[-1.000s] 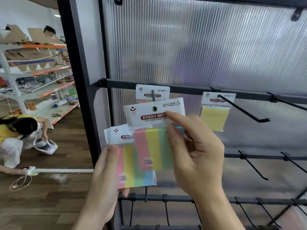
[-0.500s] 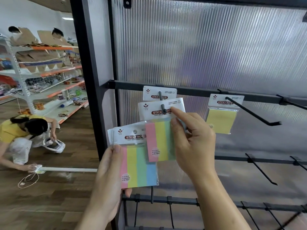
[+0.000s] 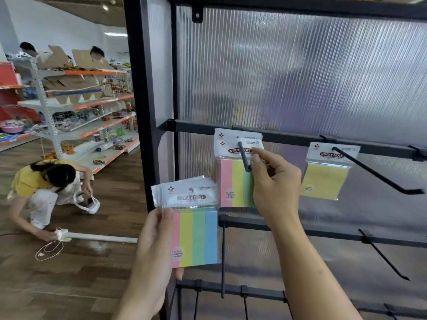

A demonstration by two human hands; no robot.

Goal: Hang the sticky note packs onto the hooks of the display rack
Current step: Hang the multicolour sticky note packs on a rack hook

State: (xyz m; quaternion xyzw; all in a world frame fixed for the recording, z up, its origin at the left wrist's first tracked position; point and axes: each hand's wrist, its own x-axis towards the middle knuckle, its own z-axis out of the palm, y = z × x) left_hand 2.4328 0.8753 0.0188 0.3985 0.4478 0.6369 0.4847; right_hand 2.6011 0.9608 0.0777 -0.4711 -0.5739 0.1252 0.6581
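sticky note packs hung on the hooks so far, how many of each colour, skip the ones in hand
striped packs on the left hook: 2
plain yellow pack on the right hook: 1
total hung: 3
held stack in the left hand: not counted

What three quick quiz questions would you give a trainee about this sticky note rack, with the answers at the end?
1. True or false: the yellow pack hangs on a hook.
2. The left hand holds: A) a stack of striped packs; B) a single yellow pack; C) nothing.
3. Fill in: the hung striped pack is pinched by the ____ hand.

Key: 1 true; 2 A; 3 right, since the right hand has its fingertips on that pack's top edge.
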